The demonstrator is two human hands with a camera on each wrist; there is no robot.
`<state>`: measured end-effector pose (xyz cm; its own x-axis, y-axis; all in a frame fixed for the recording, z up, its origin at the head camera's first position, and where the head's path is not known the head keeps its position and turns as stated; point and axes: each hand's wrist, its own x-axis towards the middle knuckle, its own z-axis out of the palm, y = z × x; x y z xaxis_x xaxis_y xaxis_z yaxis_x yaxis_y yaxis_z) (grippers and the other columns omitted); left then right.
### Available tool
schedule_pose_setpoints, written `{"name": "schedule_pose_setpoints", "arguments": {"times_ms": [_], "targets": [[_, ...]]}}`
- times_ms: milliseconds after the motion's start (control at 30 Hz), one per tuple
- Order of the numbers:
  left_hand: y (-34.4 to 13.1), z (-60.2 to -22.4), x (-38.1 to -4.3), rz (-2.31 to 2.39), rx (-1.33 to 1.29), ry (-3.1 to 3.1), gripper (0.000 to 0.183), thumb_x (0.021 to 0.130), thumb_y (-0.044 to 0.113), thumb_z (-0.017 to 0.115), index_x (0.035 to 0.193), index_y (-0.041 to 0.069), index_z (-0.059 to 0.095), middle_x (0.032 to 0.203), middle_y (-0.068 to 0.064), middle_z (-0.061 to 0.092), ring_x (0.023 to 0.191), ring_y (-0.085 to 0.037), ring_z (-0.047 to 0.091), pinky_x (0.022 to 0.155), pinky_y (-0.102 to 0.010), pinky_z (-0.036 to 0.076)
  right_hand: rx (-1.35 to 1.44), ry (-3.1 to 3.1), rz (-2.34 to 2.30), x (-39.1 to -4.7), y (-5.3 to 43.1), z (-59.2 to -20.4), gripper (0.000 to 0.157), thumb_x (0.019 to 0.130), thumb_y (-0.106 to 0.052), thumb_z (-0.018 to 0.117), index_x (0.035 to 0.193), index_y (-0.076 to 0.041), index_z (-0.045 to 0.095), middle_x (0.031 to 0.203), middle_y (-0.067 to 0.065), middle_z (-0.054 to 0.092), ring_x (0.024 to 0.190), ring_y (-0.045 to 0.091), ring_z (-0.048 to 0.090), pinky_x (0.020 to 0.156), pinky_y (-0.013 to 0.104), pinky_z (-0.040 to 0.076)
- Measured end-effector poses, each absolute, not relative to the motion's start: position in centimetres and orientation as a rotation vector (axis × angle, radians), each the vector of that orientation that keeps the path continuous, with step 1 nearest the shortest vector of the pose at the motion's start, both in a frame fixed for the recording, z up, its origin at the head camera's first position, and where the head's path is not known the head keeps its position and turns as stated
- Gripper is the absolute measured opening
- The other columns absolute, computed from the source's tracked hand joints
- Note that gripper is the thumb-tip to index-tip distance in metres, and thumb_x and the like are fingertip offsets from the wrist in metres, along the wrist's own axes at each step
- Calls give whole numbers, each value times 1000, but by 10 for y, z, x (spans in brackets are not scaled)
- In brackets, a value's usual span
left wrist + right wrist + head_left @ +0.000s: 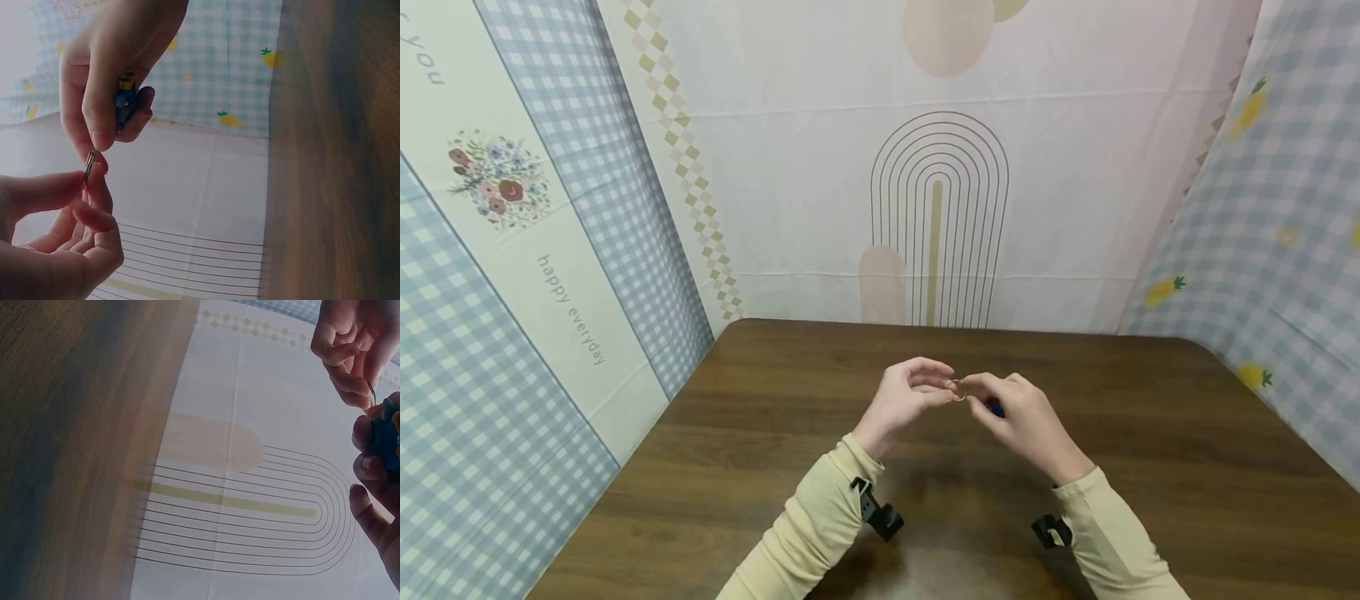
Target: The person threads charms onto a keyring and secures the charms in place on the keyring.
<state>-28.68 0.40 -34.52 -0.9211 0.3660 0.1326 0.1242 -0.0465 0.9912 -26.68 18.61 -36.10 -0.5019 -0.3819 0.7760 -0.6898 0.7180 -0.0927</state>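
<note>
A thin metal key ring (pixel 965 391) is held up above the table between both hands. My left hand (pixel 897 402) pinches one side of it between thumb and fingers. With thumb and forefinger, my right hand (pixel 1024 419) takes the opposite edge. In the left wrist view the key ring (pixel 89 167) appears nearly edge-on, a double loop of wire. A small blue figure (pixel 126 105) with yellow parts sits inside the curled fingers of the right hand, partly covered by them. Whether it is joined to the ring cannot be made out.
Beneath the hands lies a brown wooden table (pixel 760 467). A pale cloth (pixel 797 208) with printed arches hangs behind its far edge. Checked blue cloths hang at the left (pixel 445 333) and right (pixel 1285 250). Each sleeved forearm wears a black wrist mount.
</note>
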Motion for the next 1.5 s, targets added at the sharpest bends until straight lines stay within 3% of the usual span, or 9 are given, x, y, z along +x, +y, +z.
{"name": "schedule_pose_setpoints", "arguments": {"times_ms": [200,433,600,733,1000,1233,1500], "targets": [[1,-341,-283,2037,602,2057,20,81,5,63,98,-4,65,98,-22,66,87,-22,65,77,-24,50,815,-2153,501,-264,184,-361,12,73,-7,68,82,-15,65,68,-10,63,64,5,48,58,21,42],[-4,-325,-268,2030,586,2049,26,77,-3,64,103,-8,61,98,-26,63,73,-7,63,74,-23,50,798,-2146,498,-261,182,-361,15,71,-7,69,84,-15,65,68,-11,62,63,5,48,58,22,42],[-6,-324,-265,2070,554,2029,28,78,-3,62,105,-10,59,103,-27,63,82,-16,66,79,-27,51,780,-2158,493,-258,179,-361,23,71,-8,69,92,-15,65,64,-13,59,61,6,47,57,22,40],[-8,-324,-264,2047,580,2062,26,80,2,63,103,-9,61,102,-26,63,87,-23,66,78,-26,50,781,-2166,495,-256,178,-361,21,71,-9,69,91,-15,65,64,-14,59,61,6,47,58,22,40],[-7,-339,-275,2035,600,2028,27,76,0,67,101,-5,62,94,-22,66,73,-7,63,72,-23,50,797,-2118,483,-255,175,-362,18,70,-4,69,84,-14,65,68,-11,61,62,6,47,56,21,41],[-10,-345,-276,2097,541,2049,26,76,0,66,102,-4,63,98,-21,66,81,-17,67,76,-28,52,755,-2175,488,-248,170,-362,23,70,-8,70,91,-16,64,66,-13,61,62,5,47,58,23,41],[-18,-349,-270,2042,626,2043,18,79,5,65,95,-3,67,93,-19,68,75,-12,67,79,-30,52,788,-2117,446,-239,161,-362,17,70,-5,69,84,-14,67,69,-10,64,62,6,48,56,20,41]]}}
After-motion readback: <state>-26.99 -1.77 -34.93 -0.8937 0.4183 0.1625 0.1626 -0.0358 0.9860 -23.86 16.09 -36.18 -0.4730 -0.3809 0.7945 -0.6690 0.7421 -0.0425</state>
